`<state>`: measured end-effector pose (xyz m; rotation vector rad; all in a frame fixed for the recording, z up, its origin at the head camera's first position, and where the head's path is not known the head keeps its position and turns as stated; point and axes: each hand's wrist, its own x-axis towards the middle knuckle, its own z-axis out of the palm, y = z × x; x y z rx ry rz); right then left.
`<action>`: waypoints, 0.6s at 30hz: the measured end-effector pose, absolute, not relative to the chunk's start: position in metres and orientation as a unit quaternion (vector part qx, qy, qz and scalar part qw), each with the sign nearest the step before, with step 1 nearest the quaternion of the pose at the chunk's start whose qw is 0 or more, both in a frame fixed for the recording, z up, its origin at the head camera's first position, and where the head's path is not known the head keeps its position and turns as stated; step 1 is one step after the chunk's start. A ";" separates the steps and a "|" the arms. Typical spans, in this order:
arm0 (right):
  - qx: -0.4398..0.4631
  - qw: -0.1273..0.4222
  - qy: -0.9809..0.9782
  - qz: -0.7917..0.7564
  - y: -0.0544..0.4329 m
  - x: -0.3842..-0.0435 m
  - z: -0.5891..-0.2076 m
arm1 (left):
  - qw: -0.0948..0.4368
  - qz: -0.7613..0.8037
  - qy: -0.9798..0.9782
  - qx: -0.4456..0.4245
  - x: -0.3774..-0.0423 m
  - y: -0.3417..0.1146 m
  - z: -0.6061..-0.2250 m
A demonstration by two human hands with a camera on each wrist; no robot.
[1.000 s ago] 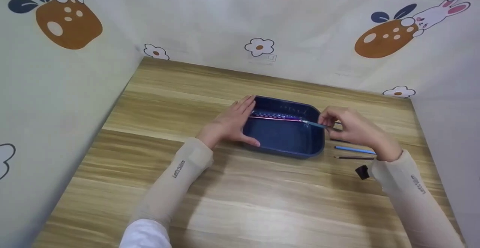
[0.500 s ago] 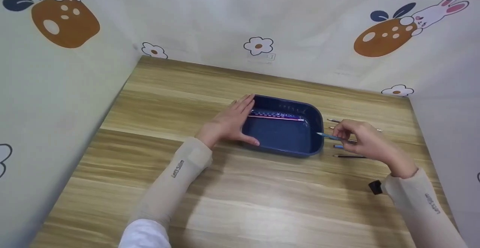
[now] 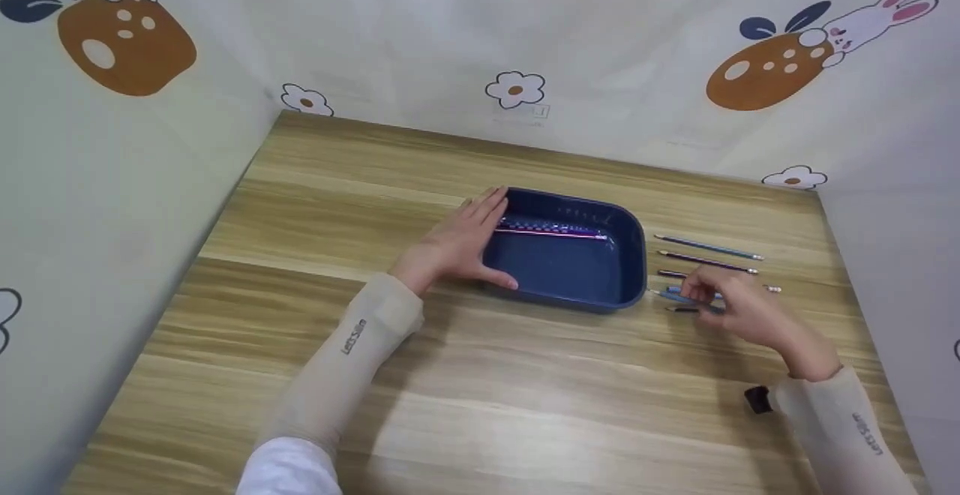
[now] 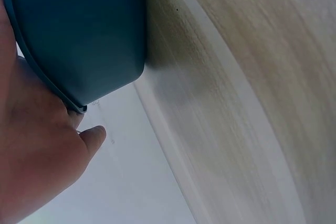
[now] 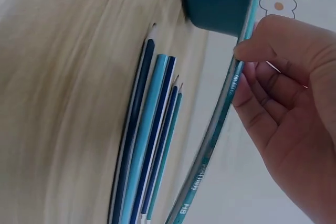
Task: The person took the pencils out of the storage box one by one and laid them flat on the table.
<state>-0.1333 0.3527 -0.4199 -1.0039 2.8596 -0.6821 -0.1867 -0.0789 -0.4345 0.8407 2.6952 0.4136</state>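
My left hand (image 3: pixel 461 244) rests on the left end of a dark blue rectangular tray (image 3: pixel 577 306), fingers straight along the rim and thumb stretched toward its near side. In the left wrist view the tray (image 4: pixel 79 30) stands on the table, with the hand at its rim. My right hand (image 3: pixel 742 304) pinches a teal pencil (image 5: pixel 223 100) marked HB between thumb and fingers, its point toward the tray's right end. Below the held pencil, several pencils lie side by side, among them a light blue one (image 5: pixel 149 124) and a dark one (image 5: pixel 135 114).
Inside the tray, shiny purple patterned pencils (image 3: pixel 555 235) lie along the back wall. Right of the tray, the row includes a teal-blue pencil (image 3: pixel 709 247) at the back. White printed sheeting (image 3: pixel 420 67) stands around the wood-grain tabletop (image 3: pixel 450 405).
My right hand has carried the teal pencil from over the tray's right end rightward and toward me, over the nearer pencils. More of the row shows behind the hand. My left hand has stayed put.
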 end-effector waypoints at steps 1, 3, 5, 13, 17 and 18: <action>-0.322 0.018 0.921 -0.218 0.354 -0.132 -0.422 | 0.144 0.143 0.935 0.291 -0.187 -0.079 -0.435; -0.319 0.023 0.922 -0.219 0.357 -0.130 -0.425 | 0.144 0.143 0.935 0.290 -0.187 -0.079 -0.435; -0.312 0.034 0.924 -0.217 0.360 -0.128 -0.428 | 0.143 0.144 0.935 0.289 -0.187 -0.079 -0.435; -0.261 0.107 0.941 -0.189 0.372 -0.121 -0.436 | 0.147 0.139 0.936 0.287 -0.187 -0.079 -0.434; -0.244 0.136 0.942 -0.185 0.378 -0.119 -0.440 | 0.146 0.144 0.936 0.286 -0.187 -0.078 -0.434; -0.245 0.141 0.941 -0.185 0.380 -0.118 -0.441 | 0.146 0.144 0.936 0.286 -0.187 -0.078 -0.435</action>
